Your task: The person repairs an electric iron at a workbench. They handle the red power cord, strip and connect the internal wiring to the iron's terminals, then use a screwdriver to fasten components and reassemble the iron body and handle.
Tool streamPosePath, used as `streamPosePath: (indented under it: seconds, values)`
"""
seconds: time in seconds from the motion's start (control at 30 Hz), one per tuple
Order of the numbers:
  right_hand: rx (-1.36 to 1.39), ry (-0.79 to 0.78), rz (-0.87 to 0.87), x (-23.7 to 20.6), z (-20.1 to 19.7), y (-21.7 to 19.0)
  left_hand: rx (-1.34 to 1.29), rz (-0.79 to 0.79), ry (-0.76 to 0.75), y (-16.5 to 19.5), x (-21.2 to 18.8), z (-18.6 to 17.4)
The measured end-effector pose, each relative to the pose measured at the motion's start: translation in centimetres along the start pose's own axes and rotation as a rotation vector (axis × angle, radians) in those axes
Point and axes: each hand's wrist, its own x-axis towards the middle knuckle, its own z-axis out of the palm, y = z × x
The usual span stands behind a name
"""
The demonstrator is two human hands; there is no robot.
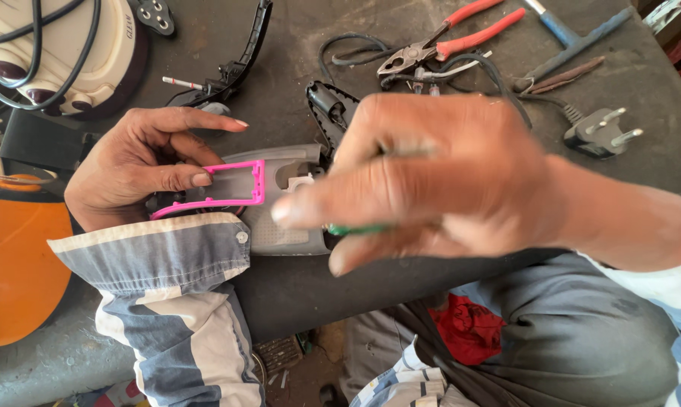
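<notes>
right now the left hand (pixel 133 169) is pressing down on a grey plastic housing (pixel 280 226) with a pink frame (pixel 239 185) set into it, thumb lying across the frame's near edge while the other fingers are stretching out flat — so that grip is wide, steadying rather than clasping. the housing is lying on the dark worktop (pixel 642 162) right at its front edge, between the two hands. the right hand (pixel 431 181) is hovering above it, blurred, fingers curling loosely around something thin and green (pixel 355 228); it looks like a tool handle, though i cannot tell for sure.

the shell looks light and stiff, likely smooth and a bit slippery, and the thin pink frame seems the weak part — better taken by the grey body's sides than by that rim.

behind, red-handled pliers (pixel 446 45), a grey plug (pixel 601 132) on its black cord, a blue-handled tool (pixel 574 34) and a cream appliance (pixel 61 53) wrapped with cable are lying about.
</notes>
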Motion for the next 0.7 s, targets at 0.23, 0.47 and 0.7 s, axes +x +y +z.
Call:
streamPosePath:
  seconds: [0.23,0.47,0.7]
  values:
    - [0.253,-0.091,0.033,-0.3,-0.7,0.0,-0.002,-0.003,0.001,0.0,0.1,0.1]
    - [0.033,0.039,-0.040,-0.3,1.0,0.9,-0.001,-0.018,-0.010,0.0,0.1,-0.1]
    - [0.256,-0.068,-0.041,0.1,-0.3,0.6,0.026,-0.006,-0.004,-0.1,0.1,-0.1]
